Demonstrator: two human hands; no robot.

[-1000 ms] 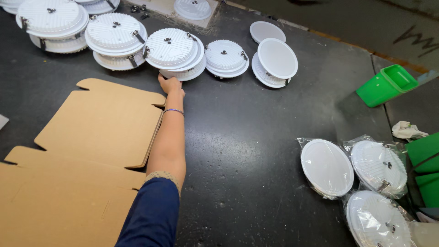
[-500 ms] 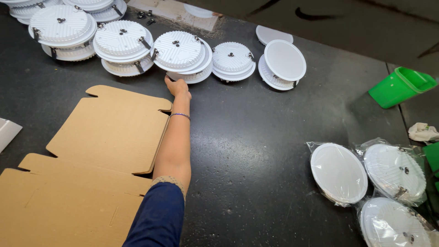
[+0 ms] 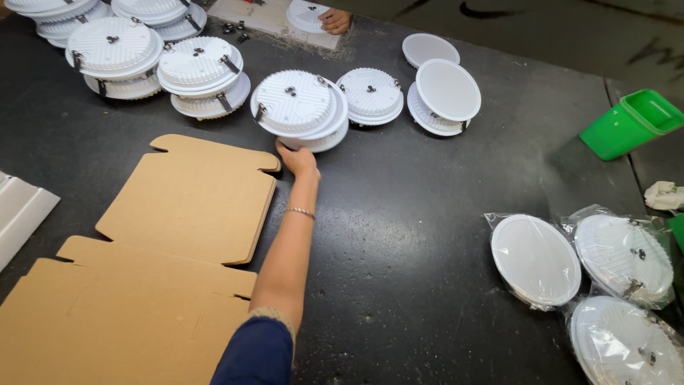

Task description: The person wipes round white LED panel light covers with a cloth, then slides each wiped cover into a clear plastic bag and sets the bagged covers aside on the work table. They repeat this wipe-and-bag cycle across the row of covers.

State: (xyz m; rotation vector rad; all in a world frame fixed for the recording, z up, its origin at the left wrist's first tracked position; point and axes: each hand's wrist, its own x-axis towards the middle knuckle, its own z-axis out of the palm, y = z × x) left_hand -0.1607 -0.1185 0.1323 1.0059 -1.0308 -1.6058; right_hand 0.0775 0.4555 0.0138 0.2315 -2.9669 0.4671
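Note:
My left hand [image 3: 298, 160] reaches far across the dark table and grips the near lower edge of a stack of round white ribbed lamps [image 3: 299, 107] with metal spring clips. The stack's top lamp sits tilted. My forearm, with a thin bracelet and a blue sleeve, lies along the right edge of a flat brown cardboard box blank [image 3: 192, 203]. My right hand is out of view.
More lamp stacks [image 3: 114, 53] line the far left, others [image 3: 445, 93] the far middle. Bagged lamps [image 3: 534, 260] lie at the right. A green bin [image 3: 627, 121] stands far right. Another person's hand [image 3: 335, 20] touches a lamp at the top. A second cardboard blank [image 3: 121, 321] lies near left.
My left hand has closed on the lamp stack and drawn it toward me and slightly right, away from the row. The view has shifted a little.

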